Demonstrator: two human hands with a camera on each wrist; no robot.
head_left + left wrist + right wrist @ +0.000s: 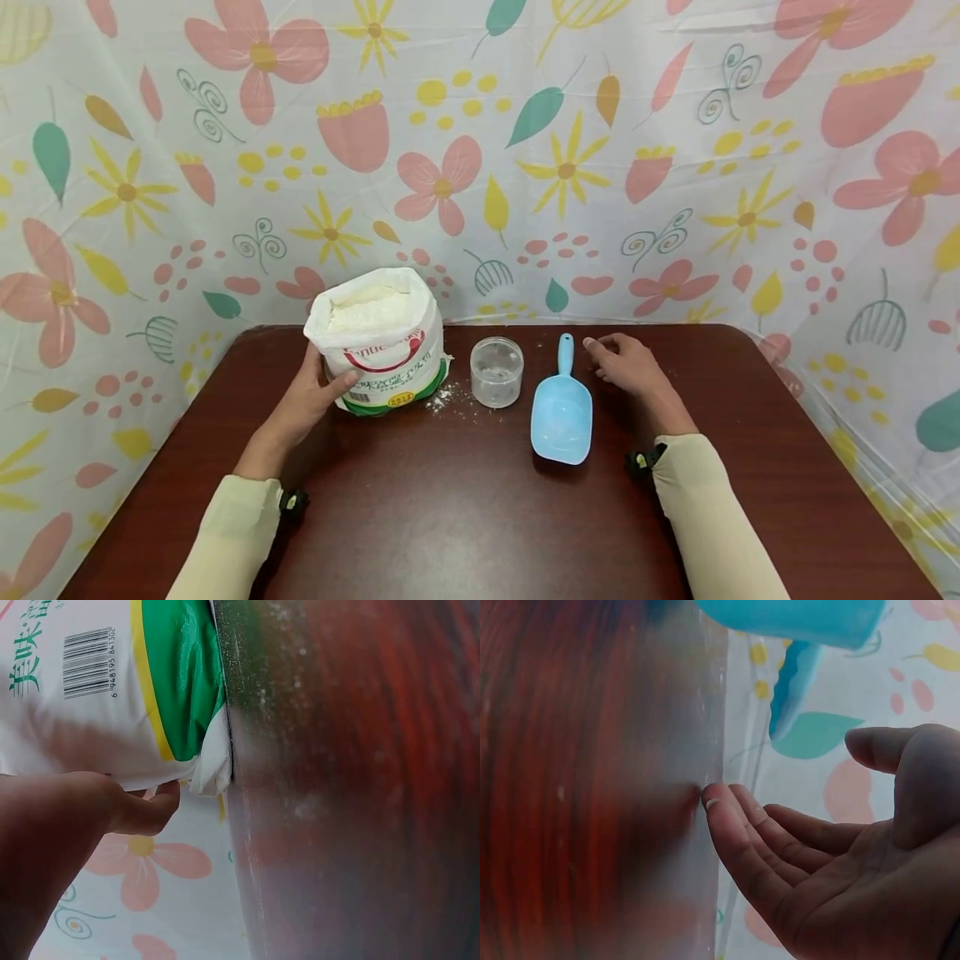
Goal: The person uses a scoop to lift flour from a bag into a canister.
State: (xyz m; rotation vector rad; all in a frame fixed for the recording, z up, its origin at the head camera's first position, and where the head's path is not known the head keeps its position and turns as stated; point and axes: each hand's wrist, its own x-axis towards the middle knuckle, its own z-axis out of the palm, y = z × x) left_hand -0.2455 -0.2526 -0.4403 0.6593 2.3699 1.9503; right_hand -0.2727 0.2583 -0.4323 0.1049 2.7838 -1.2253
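Note:
An opened white flour bag (pixel 386 354), filled with white powder, stands at the back left of the table. My left hand (pixel 303 408) holds its left side, thumb across the front and fingers round the edge; the left wrist view shows that hand (pixel 97 804) against the bag (pixel 82 742) near its green base. Right of the bag is a clear round plastic container (pixel 497 375). A light blue scoop (pixel 562 417) lies beside it, handle pointing to the back. Just right of that handle is my right hand (pixel 626 362), holding nothing, its fingers loosely bent in the right wrist view.
White powder (pixel 441 398) is spilled on the dark wooden table (pixel 465 508) between bag and container. A flower-patterned curtain (pixel 480 192) hangs close behind the table's back edge and along its sides.

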